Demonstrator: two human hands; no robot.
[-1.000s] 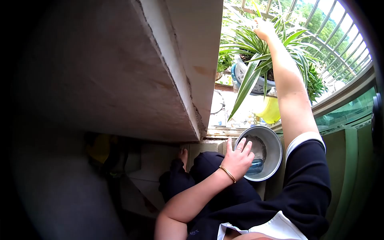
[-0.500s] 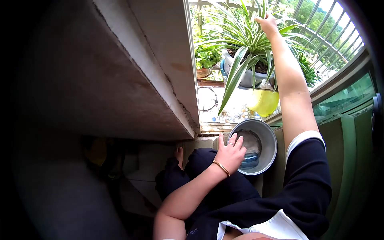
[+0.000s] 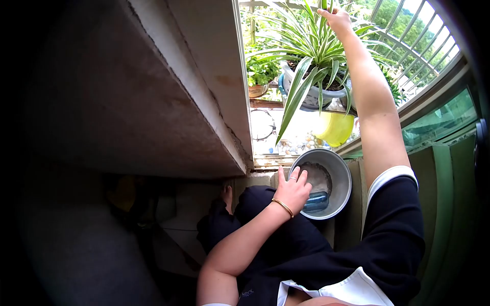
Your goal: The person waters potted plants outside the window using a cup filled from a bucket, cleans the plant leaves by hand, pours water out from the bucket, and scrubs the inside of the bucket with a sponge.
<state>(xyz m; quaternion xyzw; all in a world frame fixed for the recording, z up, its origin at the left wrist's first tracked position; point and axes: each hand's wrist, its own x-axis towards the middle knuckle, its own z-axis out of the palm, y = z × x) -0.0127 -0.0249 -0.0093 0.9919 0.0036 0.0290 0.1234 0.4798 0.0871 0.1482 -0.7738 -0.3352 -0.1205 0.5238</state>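
A spider plant (image 3: 311, 48) with long green-and-white striped leaves grows in a pale grey pot (image 3: 326, 97) outside the window opening. Stretched far forward, my right hand (image 3: 338, 21) is among its upper leaves, thumb and fingers closed on a leaf (image 3: 325, 5). My left hand (image 3: 292, 195), with a ring and a gold bracelet, lies over the left rim of a grey metal bucket (image 3: 346, 191), its fingers spread. Inside the bucket, a bluish clear container (image 3: 316, 202) lies on its side near my left fingers.
Below the plant hangs a yellow-green container (image 3: 337, 128). A smaller leafy potted plant (image 3: 260, 76) stands at the left, and metal railings (image 3: 416, 43) run behind. A wall (image 3: 204, 92) borders the opening on the left; a sliding glass panel (image 3: 439, 120) is on the right.
My right hand has shifted slightly up and left among the leaves. My left hand stays at the bucket rim, and the view has moved a little.
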